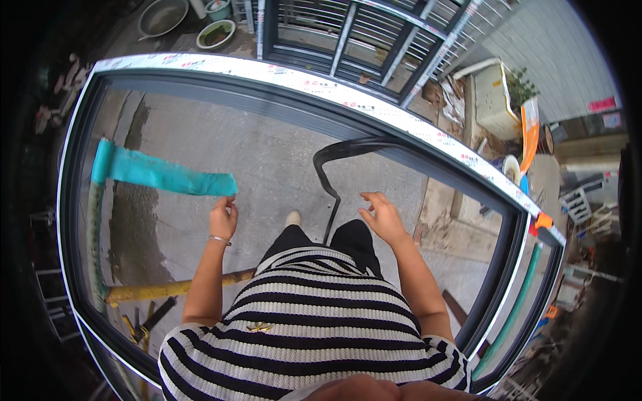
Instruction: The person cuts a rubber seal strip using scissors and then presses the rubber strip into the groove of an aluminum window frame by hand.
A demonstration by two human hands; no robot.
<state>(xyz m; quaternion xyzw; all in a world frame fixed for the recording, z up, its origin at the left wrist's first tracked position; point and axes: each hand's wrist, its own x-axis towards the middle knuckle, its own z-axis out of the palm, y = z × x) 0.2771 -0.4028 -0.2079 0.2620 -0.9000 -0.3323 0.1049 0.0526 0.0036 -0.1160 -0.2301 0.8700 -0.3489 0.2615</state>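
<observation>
Left hand (224, 219), with fingers bent and thumb drawn toward the index finger, at the free end of a teal strip (170, 176); whether the fingertips grip the strip or merely lie against its lower edge cannot be told. Right hand (382, 219), loosely curled with the thumb apart from the fingers, holds nothing; it is nearest to a black strip (322, 167), which it does not touch.

Both strips appear within the outline of a large dark window frame (321, 85), its upper face covered by printed white film. The teal strip extends from the left side toward the left hand. The black strip runs from the far rail, bends sharply, and descends toward the person's legs. A yellow bar (180, 287) lies at lower left, and grey concrete floor (267, 144) shows beyond the hands.

Handling, as judged from appearance: the black strip looks rubbery, light and limp, likely to twist or stretch if pulled from a distant point; a pinch close to the rail should give the best control. The teal strip seems soft and light, best taken by its free end. The frame is probably heavy and stiff, its film perhaps slippery; two well-separated holds on opposite rails would suit it.
</observation>
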